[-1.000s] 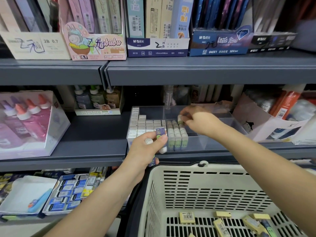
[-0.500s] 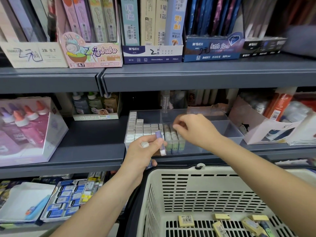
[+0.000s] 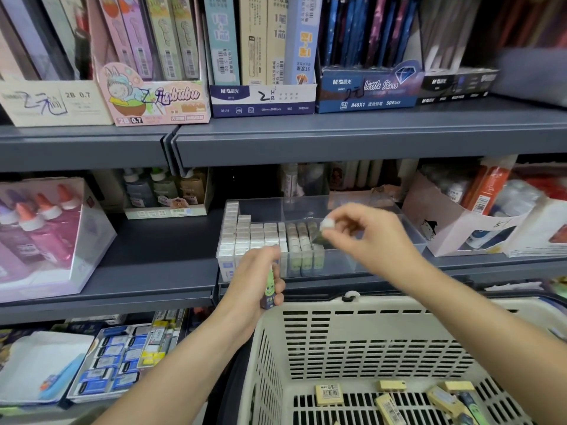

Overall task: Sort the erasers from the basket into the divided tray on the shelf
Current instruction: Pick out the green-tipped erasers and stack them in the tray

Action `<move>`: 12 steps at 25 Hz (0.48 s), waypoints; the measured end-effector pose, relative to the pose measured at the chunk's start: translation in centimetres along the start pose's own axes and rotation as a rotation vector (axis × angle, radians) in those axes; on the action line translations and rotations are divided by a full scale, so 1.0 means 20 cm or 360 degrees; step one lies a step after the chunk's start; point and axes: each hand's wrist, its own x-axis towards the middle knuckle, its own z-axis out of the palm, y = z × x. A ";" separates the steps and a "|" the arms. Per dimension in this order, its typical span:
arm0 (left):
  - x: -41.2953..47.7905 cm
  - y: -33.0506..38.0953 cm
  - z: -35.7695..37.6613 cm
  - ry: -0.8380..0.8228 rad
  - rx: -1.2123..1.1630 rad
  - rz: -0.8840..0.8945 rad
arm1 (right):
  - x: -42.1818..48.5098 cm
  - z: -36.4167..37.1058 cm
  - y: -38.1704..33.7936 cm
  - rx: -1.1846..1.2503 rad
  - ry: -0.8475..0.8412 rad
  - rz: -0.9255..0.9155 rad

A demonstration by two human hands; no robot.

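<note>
Stationery shelving is seen from a head-worn camera. At the far left, a clear box of glue bottles (image 3: 46, 237) is set on the grey shelf (image 3: 159, 250). Right of it, the left hand (image 3: 251, 277) is raised just in front of the tray's front wall, its fingers curled round a green-sleeved eraser (image 3: 270, 289) held upright; whether a second one is gripped with it cannot be told. Behind that hand, the clear divided tray (image 3: 306, 205) is seen on the shelf. Its left compartment is packed with rows of white erasers (image 3: 245, 237), and the next compartment is partly filled with green-sleeved columns (image 3: 302, 245). Above the right edge of those columns, the right hand (image 3: 371, 240) is held, and a small eraser (image 3: 324, 226) is pinched between its thumb and fingertips, white end up and tilted; the detail is blurred. Below, at lower right, a cream plastic basket (image 3: 368, 342) is seen, with yellow erasers (image 3: 329, 394) lying loose on its floor. The step in hand is judged to be the placing of the pinched eraser into the green compartment. For the next move, the eraser would need to be turned upright, lowered beside the last column, and released without the neighbours being toppled. With erasers left in the basket, the sorting is judged unfinished.
</note>
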 end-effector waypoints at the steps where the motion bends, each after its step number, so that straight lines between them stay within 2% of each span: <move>1: 0.00 0.02 0.01 0.0021 -0.0065 -0.0035 | 0.04 -0.04 0.02 -0.0066 0.0020 0.0055; 3: 0.00 0.03 0.02 0.0062 -0.0065 -0.0045 | 0.11 -0.08 0.06 -0.0306 -0.0081 0.0111; 5: 0.01 0.01 0.01 0.0067 0.0111 0.0016 | 0.14 -0.08 0.09 -0.0462 -0.0275 0.0192; 9: 0.02 -0.05 -0.03 -0.0019 0.0345 0.0402 | 0.12 -0.01 0.13 -0.0415 -0.0569 0.0367; 12: 0.04 -0.06 -0.05 0.0031 0.0398 0.0553 | 0.10 0.03 0.14 -0.0664 -0.0768 0.0267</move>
